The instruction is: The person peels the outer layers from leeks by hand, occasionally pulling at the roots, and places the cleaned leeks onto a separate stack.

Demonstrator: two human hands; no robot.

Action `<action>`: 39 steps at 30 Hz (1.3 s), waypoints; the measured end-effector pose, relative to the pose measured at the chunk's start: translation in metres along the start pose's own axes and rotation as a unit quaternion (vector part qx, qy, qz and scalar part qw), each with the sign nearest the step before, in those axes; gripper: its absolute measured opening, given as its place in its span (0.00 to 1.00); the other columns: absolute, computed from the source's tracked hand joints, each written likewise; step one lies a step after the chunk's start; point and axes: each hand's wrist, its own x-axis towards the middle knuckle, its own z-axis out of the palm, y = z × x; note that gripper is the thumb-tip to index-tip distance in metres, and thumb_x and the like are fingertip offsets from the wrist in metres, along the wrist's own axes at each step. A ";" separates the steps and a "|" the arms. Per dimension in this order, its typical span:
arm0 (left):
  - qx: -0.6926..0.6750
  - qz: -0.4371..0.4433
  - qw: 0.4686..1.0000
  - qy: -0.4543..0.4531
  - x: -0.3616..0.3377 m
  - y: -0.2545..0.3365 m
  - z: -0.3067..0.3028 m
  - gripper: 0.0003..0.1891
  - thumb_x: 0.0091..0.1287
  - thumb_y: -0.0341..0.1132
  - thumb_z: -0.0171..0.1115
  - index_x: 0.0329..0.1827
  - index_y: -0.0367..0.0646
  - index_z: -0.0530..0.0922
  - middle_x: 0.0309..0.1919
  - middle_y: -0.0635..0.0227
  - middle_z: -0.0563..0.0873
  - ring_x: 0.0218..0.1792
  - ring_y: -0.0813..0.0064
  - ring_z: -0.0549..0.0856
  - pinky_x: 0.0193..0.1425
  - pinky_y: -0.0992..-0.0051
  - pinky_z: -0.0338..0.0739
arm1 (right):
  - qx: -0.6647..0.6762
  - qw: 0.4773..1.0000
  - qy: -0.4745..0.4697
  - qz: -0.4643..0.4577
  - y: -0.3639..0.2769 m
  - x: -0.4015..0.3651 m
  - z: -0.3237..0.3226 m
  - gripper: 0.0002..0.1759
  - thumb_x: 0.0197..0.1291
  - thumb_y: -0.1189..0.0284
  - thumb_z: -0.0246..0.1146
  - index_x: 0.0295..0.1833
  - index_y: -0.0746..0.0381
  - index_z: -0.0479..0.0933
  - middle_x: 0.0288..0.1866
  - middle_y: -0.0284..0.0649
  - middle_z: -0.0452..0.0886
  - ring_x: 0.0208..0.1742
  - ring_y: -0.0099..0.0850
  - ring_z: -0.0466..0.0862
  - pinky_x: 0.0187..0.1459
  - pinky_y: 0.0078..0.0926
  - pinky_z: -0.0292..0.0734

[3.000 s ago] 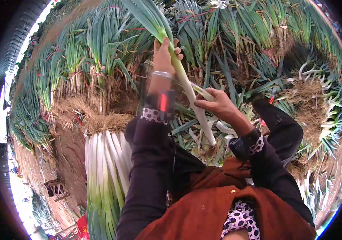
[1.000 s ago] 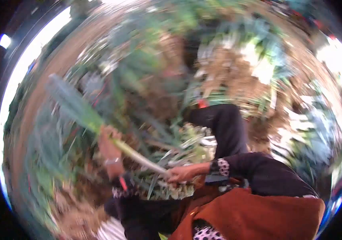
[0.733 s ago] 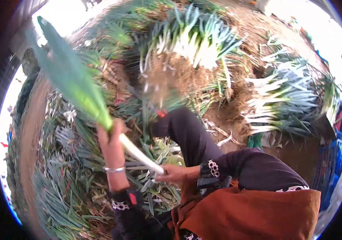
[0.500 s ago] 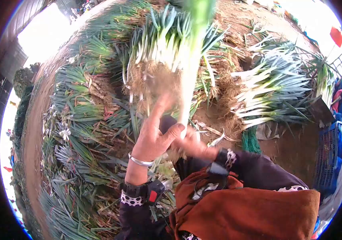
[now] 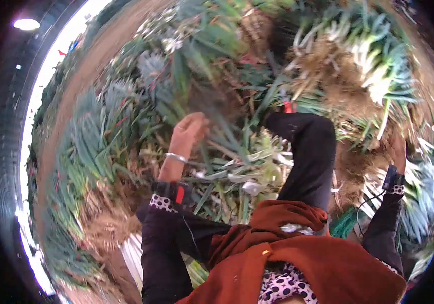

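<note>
Now neither hand holds the long green onion that both gripped half a second ago. The left hand hangs raised above the loose leaves heaped on the ground beside the bent knee. Its fingers are loosely curled together and pinch nothing. The right hand stretches out to the onion bundle at the right edge of the ground. It is blurred, so whether its fingers are spread or pressed together cannot be told. The green onion cannot be picked out among the heaps; judging by the right arm's reach, it probably lies with that bundle, one stalk finished. Against the earlier frame, the hands have parted from their joint grip before the chest. The view has also turned, and stacked white stalks appear at lower left.
</note>
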 end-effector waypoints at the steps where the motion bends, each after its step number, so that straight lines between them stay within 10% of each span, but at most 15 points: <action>1: -0.038 -0.003 0.999 0.034 -0.003 -0.001 -0.024 0.10 0.67 0.33 0.54 0.49 0.43 0.76 0.36 0.68 0.83 0.31 0.78 0.82 0.33 0.80 0.75 | -0.055 0.997 -0.048 -0.022 -0.027 -0.045 0.078 0.22 0.61 0.52 0.55 0.53 0.55 0.74 0.41 0.34 0.78 0.36 0.21 0.75 0.39 0.21 0.72; 6: -0.147 0.030 0.979 0.139 0.002 -0.019 -0.111 0.08 0.67 0.33 0.55 0.45 0.42 0.78 0.31 0.70 0.83 0.25 0.79 0.79 0.26 0.78 0.72 | -0.272 0.881 -0.371 -0.108 -0.061 -0.169 0.388 0.18 0.61 0.61 0.57 0.51 0.62 0.75 0.36 0.35 0.80 0.32 0.20 0.78 0.35 0.19 0.75; 10: -0.184 -0.018 0.958 0.220 -0.014 -0.042 -0.129 0.10 0.68 0.38 0.54 0.45 0.42 0.77 0.32 0.71 0.80 0.27 0.79 0.77 0.29 0.77 0.71 | -0.311 0.797 -0.511 -0.087 0.051 -0.172 0.567 0.19 0.60 0.62 0.55 0.45 0.68 0.76 0.34 0.36 0.82 0.30 0.22 0.79 0.32 0.21 0.75; 12: -0.172 -0.034 0.964 0.198 -0.025 -0.048 -0.130 0.12 0.68 0.40 0.52 0.46 0.41 0.76 0.33 0.70 0.79 0.30 0.78 0.78 0.34 0.77 0.72 | -0.463 0.729 -0.461 -0.202 0.104 -0.166 0.630 0.23 0.57 0.58 0.56 0.45 0.68 0.76 0.38 0.43 0.81 0.33 0.31 0.80 0.35 0.28 0.75; 18: -0.115 -0.097 0.971 0.184 -0.050 -0.045 -0.145 0.12 0.67 0.33 0.51 0.47 0.35 0.75 0.34 0.68 0.81 0.32 0.81 0.78 0.41 0.79 0.74 | -0.508 0.770 -0.347 -0.168 0.219 -0.129 0.734 0.32 0.55 0.50 0.56 0.53 0.69 0.73 0.46 0.56 0.79 0.49 0.47 0.78 0.50 0.40 0.70; 22: -0.134 -0.109 0.968 0.179 -0.050 -0.052 -0.156 0.11 0.67 0.32 0.52 0.47 0.34 0.75 0.33 0.67 0.81 0.33 0.81 0.78 0.41 0.80 0.73 | -0.524 0.759 -0.299 -0.246 0.269 -0.113 0.755 0.32 0.55 0.50 0.57 0.51 0.70 0.73 0.41 0.52 0.80 0.43 0.43 0.80 0.45 0.37 0.73; 24: -0.114 -0.118 0.970 0.181 -0.049 -0.051 -0.156 0.12 0.67 0.32 0.53 0.48 0.34 0.75 0.34 0.67 0.82 0.33 0.81 0.78 0.41 0.80 0.73 | -0.349 0.793 -0.497 -0.046 0.267 -0.114 0.750 0.31 0.55 0.54 0.59 0.50 0.73 0.73 0.34 0.46 0.81 0.33 0.36 0.81 0.38 0.32 0.73; 25: -0.094 -0.117 0.972 0.184 -0.047 -0.048 -0.155 0.12 0.67 0.32 0.53 0.48 0.33 0.75 0.34 0.67 0.82 0.33 0.80 0.78 0.41 0.80 0.73 | -0.356 0.764 -0.526 -0.116 0.221 -0.154 0.739 0.18 0.58 0.61 0.59 0.36 0.68 0.79 0.25 0.33 0.78 0.25 0.20 0.74 0.27 0.20 0.68; 32: -0.079 -0.124 0.982 0.122 -0.024 -0.098 -0.126 0.21 0.69 0.41 0.51 0.58 0.35 0.69 0.45 0.65 0.81 0.43 0.76 0.79 0.46 0.76 0.72 | -0.236 0.739 -0.629 0.046 0.128 -0.354 0.562 0.17 0.59 0.61 0.60 0.37 0.67 0.78 0.29 0.35 0.79 0.31 0.22 0.76 0.33 0.23 0.72; 35: -0.084 -0.201 0.976 0.029 -0.034 -0.119 -0.083 0.20 0.67 0.41 0.53 0.57 0.39 0.70 0.39 0.68 0.82 0.37 0.79 0.80 0.41 0.79 0.73 | -0.300 0.667 -0.682 -0.010 0.129 -0.391 0.482 0.18 0.59 0.60 0.60 0.40 0.66 0.77 0.30 0.35 0.79 0.32 0.22 0.77 0.35 0.24 0.74; 37: -0.057 -0.179 0.982 0.029 -0.039 -0.176 -0.071 0.16 0.67 0.39 0.54 0.54 0.41 0.73 0.32 0.72 0.81 0.29 0.81 0.79 0.32 0.81 0.72 | -0.439 0.525 -0.729 0.000 0.119 -0.389 0.461 0.24 0.55 0.54 0.62 0.45 0.66 0.76 0.32 0.38 0.80 0.33 0.23 0.77 0.35 0.25 0.73; 39: -0.125 -0.208 0.969 0.045 -0.061 -0.165 -0.049 0.16 0.67 0.39 0.54 0.53 0.41 0.73 0.31 0.73 0.81 0.28 0.81 0.79 0.31 0.81 0.73 | -0.346 0.660 -0.651 0.144 0.123 -0.369 0.464 0.25 0.60 0.51 0.55 0.39 0.66 0.77 0.32 0.39 0.79 0.29 0.26 0.77 0.32 0.27 0.72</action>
